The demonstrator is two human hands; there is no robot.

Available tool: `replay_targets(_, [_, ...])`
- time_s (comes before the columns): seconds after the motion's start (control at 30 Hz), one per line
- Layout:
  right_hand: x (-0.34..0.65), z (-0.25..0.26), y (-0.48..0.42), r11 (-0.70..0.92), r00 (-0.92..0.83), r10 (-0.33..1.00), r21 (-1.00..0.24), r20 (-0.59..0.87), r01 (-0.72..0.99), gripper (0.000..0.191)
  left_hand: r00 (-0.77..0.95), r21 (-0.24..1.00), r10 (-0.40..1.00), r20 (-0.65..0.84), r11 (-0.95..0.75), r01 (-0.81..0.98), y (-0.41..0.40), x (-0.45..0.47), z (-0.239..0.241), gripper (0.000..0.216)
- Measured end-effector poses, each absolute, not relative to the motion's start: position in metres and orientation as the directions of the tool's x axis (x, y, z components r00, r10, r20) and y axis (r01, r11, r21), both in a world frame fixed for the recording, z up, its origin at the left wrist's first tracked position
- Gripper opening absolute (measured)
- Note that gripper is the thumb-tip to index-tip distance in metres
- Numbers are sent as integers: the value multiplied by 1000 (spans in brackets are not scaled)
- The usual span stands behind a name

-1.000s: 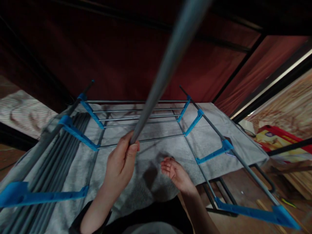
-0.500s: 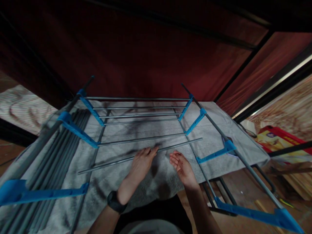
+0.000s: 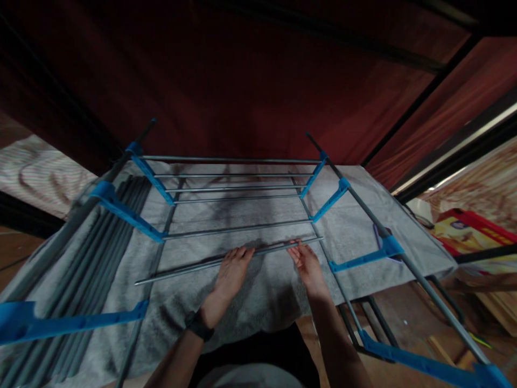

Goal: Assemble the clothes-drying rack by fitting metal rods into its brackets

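Observation:
A thin grey metal tube lies slantwise across the near part of a half-built rack of grey tubes and blue plastic brackets. My left hand is closed over the middle of this tube, palm down, with a dark watch on its wrist. Nearer the tube's right end, my right hand has its fingers and thumb around it. Beyond both hands, a fitted crossbar joins the left and right brackets, and several more crossbars run farther back. The loose tube's ends are apart from the brackets.
Several loose grey tubes lie bundled at the left on a grey cloth covering the table. Long side rails with blue brackets reach towards me. A red and yellow package sits at the right. Dark red fabric hangs behind.
My right hand has gone from open beside the tube to holding it. The tube has shifted a little left and its right end has come down slightly.

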State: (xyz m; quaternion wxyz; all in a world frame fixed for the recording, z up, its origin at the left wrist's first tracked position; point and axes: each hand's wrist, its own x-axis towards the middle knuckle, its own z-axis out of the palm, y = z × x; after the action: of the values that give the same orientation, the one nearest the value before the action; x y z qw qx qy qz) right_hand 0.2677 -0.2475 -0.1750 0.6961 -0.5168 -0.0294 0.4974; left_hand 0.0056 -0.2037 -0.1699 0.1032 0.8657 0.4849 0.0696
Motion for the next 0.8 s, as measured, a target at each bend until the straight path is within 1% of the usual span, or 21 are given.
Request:
replay_targets(0.1, [277, -177, -240, -36, 529, 707, -770, -470, -637, 23, 474, 231, 879, 53, -472, 851, -198, -13, -175, 56])
replay_targets(0.2, [290, -183, -236, -44, 546, 700, -791, -460, -610, 19, 427, 247, 900, 82, -434, 866, -194, -40, -181, 51])
replay_targets(0.33, [304, -190, -234, -30, 588, 677, -814, -443, -579, 21, 396, 270, 909, 132, -417, 868, -192, -74, -193, 46])
replay_targets(0.43, [313, -193, -233, -36, 594, 660, -808, -461, -588, 22, 371, 276, 913, 170, -405, 872, -194, -88, -199, 41])
replay_targets(0.5, [321, -197, -234, -41, 600, 649, -809, -467, -586, 21, 348, 263, 925, 153, -377, 888, -198, -90, -199, 40])
replay_targets(0.63, [343, -211, -237, -40, 635, 628, -834, -449, -550, 14, 323, 228, 945, 47, -325, 918, -205, -89, -190, 42])
replay_targets(0.73, [363, -225, -238, -75, 646, 615, -849, -452, -524, 11, 292, 199, 956, 28, -292, 936, -207, -92, -184, 47])
replay_targets(0.8, [372, -233, -238, -71, 668, 619, -877, -413, -476, 20, 269, 170, 963, 21, -268, 948, -208, -97, -182, 49])
